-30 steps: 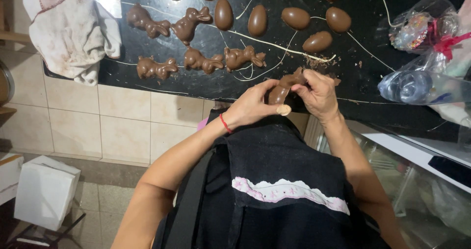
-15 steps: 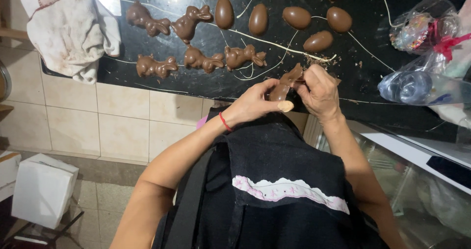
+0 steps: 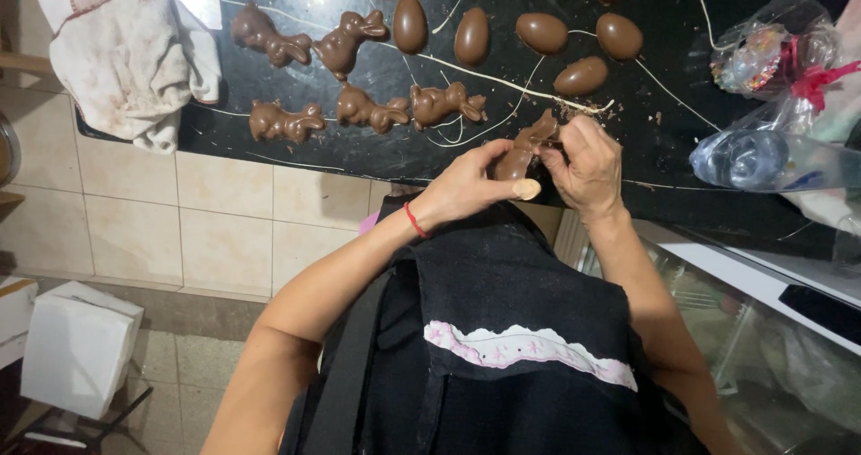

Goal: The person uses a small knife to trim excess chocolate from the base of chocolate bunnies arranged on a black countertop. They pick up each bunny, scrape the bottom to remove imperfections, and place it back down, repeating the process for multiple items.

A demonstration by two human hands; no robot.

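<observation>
A brown chocolate bunny (image 3: pixel 527 147) is held between both hands at the near edge of the black counter (image 3: pixel 305 141). My left hand (image 3: pixel 471 183) grips its lower part, thumb along the side. My right hand (image 3: pixel 587 164) pinches its upper edge with the fingertips, and small chocolate crumbs lie just above it. Several more chocolate bunnies (image 3: pixel 359 110) and chocolate eggs (image 3: pixel 543 32) are laid out on the counter beyond the hands. Thin white streaks run across the counter between them.
A stained white cloth (image 3: pixel 130 56) hangs over the counter's left edge. Clear plastic bags with a red ribbon (image 3: pixel 771 87) lie at the right. A white box (image 3: pixel 79 347) stands on the floor at lower left. A beige tiled wall is below the counter.
The bunny has been turned slightly between the hands, and the right fingers have shifted along its upper edge. Everything on the counter stays where it was.
</observation>
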